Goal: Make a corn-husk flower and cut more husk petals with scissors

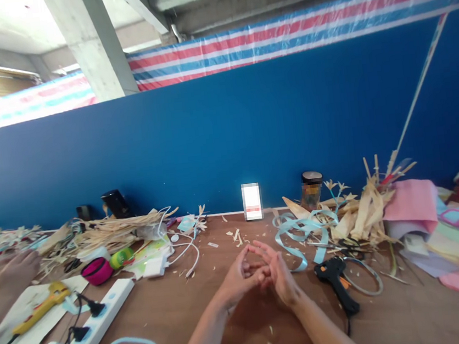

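In the head view my left hand (241,275) and my right hand (282,276) meet over the middle of the brown table (248,338). Their fingertips touch or overlap, with the fingers loosely bent and gaps showing between them. I see no object in either hand. A black glue gun (337,284) lies to the right of my right hand, beside a silvery ring (369,275). Light blue ribbon (299,244) curls on the table beyond that hand. Small pale scraps (236,236) are scattered ahead of my fingers.
Left stand a white power strip (108,310), a yellow glue gun (42,309) and another person's hands (15,273). Dried husks (361,217) and coloured sheets (411,201) are piled right. A jar (312,191) and white upright rectangle (251,200) stand by the blue partition (217,135).
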### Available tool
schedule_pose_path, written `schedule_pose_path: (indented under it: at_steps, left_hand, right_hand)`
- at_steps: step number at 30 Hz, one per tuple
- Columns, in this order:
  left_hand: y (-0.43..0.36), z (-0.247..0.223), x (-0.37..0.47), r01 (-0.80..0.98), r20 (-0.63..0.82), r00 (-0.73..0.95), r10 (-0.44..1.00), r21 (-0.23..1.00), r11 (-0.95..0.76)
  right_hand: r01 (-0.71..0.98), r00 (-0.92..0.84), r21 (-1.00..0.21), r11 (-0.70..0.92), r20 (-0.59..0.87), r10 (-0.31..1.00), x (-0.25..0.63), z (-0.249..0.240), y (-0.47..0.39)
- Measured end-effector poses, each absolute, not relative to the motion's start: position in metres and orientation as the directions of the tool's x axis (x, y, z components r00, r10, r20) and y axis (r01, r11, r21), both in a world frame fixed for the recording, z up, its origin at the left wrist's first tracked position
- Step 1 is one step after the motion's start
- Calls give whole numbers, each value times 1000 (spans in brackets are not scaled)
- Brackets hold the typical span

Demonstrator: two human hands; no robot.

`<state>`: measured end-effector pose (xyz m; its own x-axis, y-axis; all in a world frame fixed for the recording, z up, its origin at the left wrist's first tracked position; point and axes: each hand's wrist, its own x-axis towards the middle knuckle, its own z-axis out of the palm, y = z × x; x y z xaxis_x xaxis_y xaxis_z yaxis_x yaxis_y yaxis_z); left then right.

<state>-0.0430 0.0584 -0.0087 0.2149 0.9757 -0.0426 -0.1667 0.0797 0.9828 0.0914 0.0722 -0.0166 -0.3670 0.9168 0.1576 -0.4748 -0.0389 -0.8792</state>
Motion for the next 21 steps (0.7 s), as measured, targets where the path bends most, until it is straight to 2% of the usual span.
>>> schedule_pose_path:
  at_steps: [5, 7, 11, 14, 17, 21]
  left_hand:
    - [61, -9, -42, 25, -112, 248, 962, 994, 110]
    - [62, -9, -42, 92, -108, 210, 972, 992, 90]
    - [60, -10, -33, 308, 49, -41, 998, 951, -34]
    - [58, -9, -28, 438, 188, -110, 976, 891, -122]
    - [61, -5, -36, 423, 209, -257, 943, 902, -85]
    - [70, 4, -72, 310, 220, -538, 814, 949, -52]
  right_hand:
    - [-317, -387, -943, 102, 227, 894, 90, -14, 68]
    - [-281, -374, -949, 141, 244, 895, 89, -13, 67]
    - [-314, -344, -939, 138, 249, 905, 87, -12, 65]
    - [-403, -356, -914, 45, 201, 912, 87, -12, 64]
    - [-456, -381, -889, -31, 164, 910, 88, -13, 65]
    - [-497, -339, -865, -60, 131, 932, 93, -14, 72]
